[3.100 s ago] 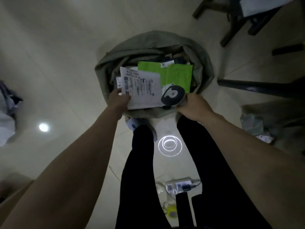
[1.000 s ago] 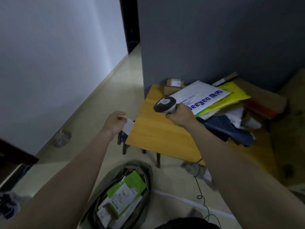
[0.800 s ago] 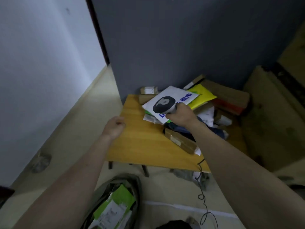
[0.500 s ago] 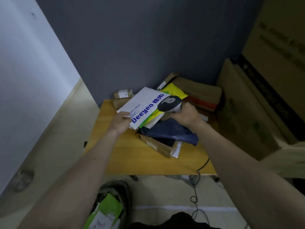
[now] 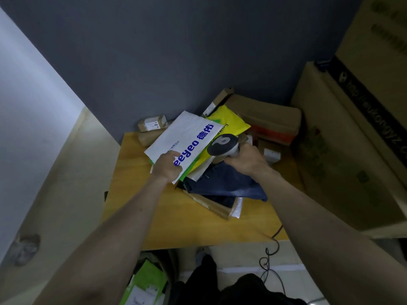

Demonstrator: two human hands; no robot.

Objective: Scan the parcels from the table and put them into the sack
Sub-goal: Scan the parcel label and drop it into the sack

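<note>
Since half a second ago, left hand (image 5: 167, 167) has closed on the white mailer.
Bench (image 5: 141, 208): yellow wood, carries the parcel heap against the grey wall.
White mailer (image 5: 187, 137): top of heap, blue lettering; likely light, floppy, slick; best taken at its near edge. Left fingers (image 5: 176, 155) pinch that edge.
Sack (image 5: 154, 280): on the floor below the bench, part filled.
Right hand (image 5: 246, 160): fingers wrapped round the scanner (image 5: 223, 144), beside the mailer.
</note>
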